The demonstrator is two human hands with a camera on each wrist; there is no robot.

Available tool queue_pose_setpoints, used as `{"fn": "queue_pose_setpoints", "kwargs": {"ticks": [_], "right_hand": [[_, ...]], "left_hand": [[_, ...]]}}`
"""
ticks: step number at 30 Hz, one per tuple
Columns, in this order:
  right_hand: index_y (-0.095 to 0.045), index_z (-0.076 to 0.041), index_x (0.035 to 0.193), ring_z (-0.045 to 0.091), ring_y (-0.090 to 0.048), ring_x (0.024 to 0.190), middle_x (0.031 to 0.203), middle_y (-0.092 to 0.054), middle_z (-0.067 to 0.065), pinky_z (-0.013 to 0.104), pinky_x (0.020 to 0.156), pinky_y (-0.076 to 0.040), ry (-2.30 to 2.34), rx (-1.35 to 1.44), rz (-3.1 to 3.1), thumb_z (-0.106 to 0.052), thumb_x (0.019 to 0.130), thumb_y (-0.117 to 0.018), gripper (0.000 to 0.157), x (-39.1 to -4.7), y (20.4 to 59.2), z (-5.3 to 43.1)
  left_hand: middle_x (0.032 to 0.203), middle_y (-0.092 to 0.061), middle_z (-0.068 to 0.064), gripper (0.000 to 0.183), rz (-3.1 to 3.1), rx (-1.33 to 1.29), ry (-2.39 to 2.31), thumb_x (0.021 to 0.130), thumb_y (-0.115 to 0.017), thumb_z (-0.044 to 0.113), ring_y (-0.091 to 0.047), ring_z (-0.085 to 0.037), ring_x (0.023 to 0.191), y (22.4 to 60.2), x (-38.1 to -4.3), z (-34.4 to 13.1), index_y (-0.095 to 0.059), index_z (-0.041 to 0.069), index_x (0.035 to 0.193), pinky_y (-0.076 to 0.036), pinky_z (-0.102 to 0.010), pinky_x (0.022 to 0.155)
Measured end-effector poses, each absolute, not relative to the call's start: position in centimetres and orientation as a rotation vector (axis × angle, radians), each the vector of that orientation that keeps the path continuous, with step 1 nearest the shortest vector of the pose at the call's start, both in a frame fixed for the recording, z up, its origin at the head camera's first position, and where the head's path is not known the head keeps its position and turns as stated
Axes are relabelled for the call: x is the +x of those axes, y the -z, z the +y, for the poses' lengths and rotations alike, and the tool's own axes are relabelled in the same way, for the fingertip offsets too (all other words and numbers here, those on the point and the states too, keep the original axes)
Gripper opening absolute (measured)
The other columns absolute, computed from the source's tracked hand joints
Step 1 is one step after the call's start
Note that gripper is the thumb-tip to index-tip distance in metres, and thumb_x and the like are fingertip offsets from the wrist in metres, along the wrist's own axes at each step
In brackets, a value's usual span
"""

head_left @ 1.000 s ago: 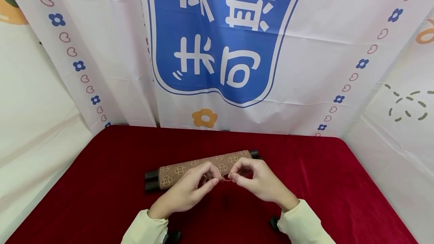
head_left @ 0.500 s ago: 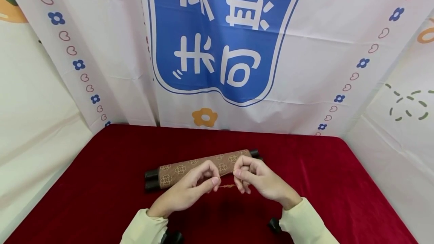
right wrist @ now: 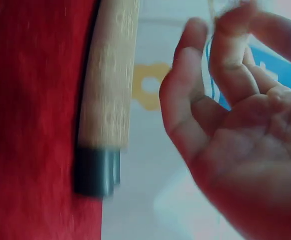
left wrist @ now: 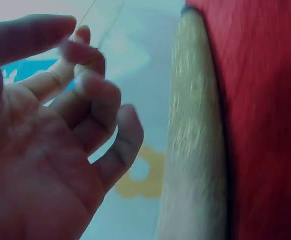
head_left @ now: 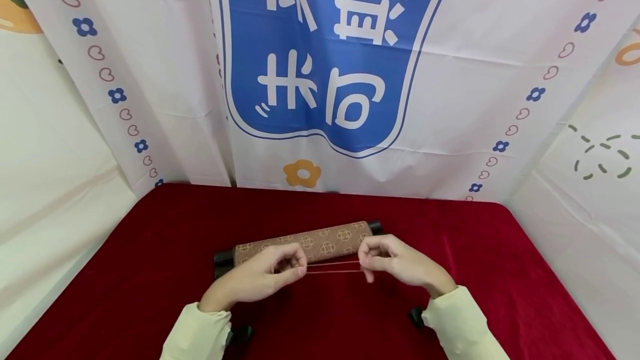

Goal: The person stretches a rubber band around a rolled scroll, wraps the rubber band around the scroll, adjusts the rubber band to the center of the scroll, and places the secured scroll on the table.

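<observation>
A rolled scroll (head_left: 310,242) in brown cloth with pale flower patterns lies slantwise on the table, black knobs (head_left: 374,227) jutting from its ends. In front of it, a thin reddish-brown cord (head_left: 334,271) runs taut in two strands between the hands. My left hand (head_left: 260,276) pinches one side of the cord between thumb and index finger, overlapping the scroll's left part. Opposite it, my right hand (head_left: 395,260) pinches the other side near the scroll's right end. Both wrist views show the scroll (left wrist: 193,125) beside the bent fingers; the right one shows a dark end knob (right wrist: 95,170).
Red velvet cloth (head_left: 470,271) covers the table. A white curtain (head_left: 460,104) with a blue printed sign (head_left: 320,60) hangs behind, and pale fabric walls (head_left: 45,143) stand at the sides. Small black devices (head_left: 242,333) sit at the wrists.
The hands have moved apart, left hand leftward and right hand rightward. The cord between them went from short and bunched to two long, straight strands. The scroll stays in place.
</observation>
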State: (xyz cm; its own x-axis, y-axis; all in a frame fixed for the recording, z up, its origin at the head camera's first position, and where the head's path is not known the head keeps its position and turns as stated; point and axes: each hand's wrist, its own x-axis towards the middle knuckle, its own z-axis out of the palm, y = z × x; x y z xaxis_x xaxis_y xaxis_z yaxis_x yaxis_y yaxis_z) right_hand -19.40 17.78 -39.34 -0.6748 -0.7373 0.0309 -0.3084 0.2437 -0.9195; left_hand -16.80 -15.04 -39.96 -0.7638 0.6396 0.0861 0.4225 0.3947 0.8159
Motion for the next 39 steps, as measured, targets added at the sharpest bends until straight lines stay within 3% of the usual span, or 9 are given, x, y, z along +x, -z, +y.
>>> {"fn": "queue_pose_setpoints", "kwargs": {"ticks": [3, 6, 14, 21, 29, 39], "right_hand": [[-0.066, -0.001, 0.1, 0.014, -0.07, 0.09, 0.091, -0.071, 0.023, 0.034, 0.087, -0.057, 1.462, -1.042, 2.063, -0.013, 0.109, -0.055, 0.018, -19.0, 39.2, 16.6], [-0.068, -0.003, 0.102, 0.015, -0.072, 0.098, 0.1, -0.073, 0.022, 0.034, 0.092, -0.058, 1.539, -1.037, 2.093, -0.014, 0.108, -0.058, 0.016, -18.5, 39.1, 15.8], [-0.07, -0.005, 0.106, 0.028, -0.073, 0.085, 0.092, -0.074, 0.014, 0.036, 0.08, -0.062, 1.627, -0.873, 2.279, -0.018, 0.107, -0.063, 0.015, -18.0, 38.9, 15.3], [-0.07, 0.003, 0.108, 0.035, -0.073, 0.08, 0.09, -0.071, 0.02, 0.039, 0.076, -0.064, 1.578, -0.772, 2.392, -0.018, 0.105, -0.067, 0.021, -18.3, 38.7, 16.0], [-0.071, -0.002, 0.103, 0.023, -0.071, 0.074, 0.085, -0.073, 0.014, 0.031, 0.069, -0.061, 1.309, -0.666, 2.659, -0.012, 0.103, -0.069, 0.011, -18.7, 38.0, 17.8], [-0.072, -0.005, 0.097, 0.008, -0.061, 0.063, 0.08, -0.073, 0.006, 0.023, 0.059, -0.054, 1.005, -0.564, 2.949, -0.01, 0.101, -0.07, 0.007, -18.8, 37.8, 19.6]], "left_hand": [[0.086, -0.063, 0.004, 0.009, 2.379, 1.003, -1.344, 0.108, -0.061, 0.025, -0.055, -0.003, 0.075, 40.2, -16.6, -13.7, -0.063, 0.02, 0.101, -0.049, -0.025, 0.067], [0.087, -0.066, 0.003, 0.007, 2.389, 0.997, -1.41, 0.107, -0.062, 0.025, -0.057, -0.004, 0.077, 40.4, -16.4, -12.7, -0.065, 0.021, 0.102, -0.05, -0.025, 0.068], [0.095, -0.071, 0.001, 0.014, 2.43, 0.92, -1.47, 0.106, -0.065, 0.025, -0.063, -0.005, 0.083, 40.7, -16.3, -11.5, -0.07, 0.012, 0.109, -0.053, -0.024, 0.072], [0.111, -0.074, -0.007, 0.021, 2.519, 0.895, -1.413, 0.105, -0.065, 0.02, -0.066, -0.007, 0.093, 40.6, -16.5, -11.7, -0.068, 0.009, 0.123, -0.055, -0.025, 0.079], [0.115, -0.07, -0.009, 0.021, 2.706, 0.927, -1.253, 0.103, -0.066, 0.011, -0.068, -0.015, 0.1, 40.3, -17.3, -12.1, -0.067, 0.006, 0.123, -0.059, -0.031, 0.085], [0.123, -0.068, -0.009, 0.039, 3.031, 0.94, -0.806, 0.096, -0.074, 0.012, -0.062, -0.025, 0.111, 40.6, -18.4, -11.0, -0.064, 0.001, 0.132, -0.053, -0.045, 0.094]]}}
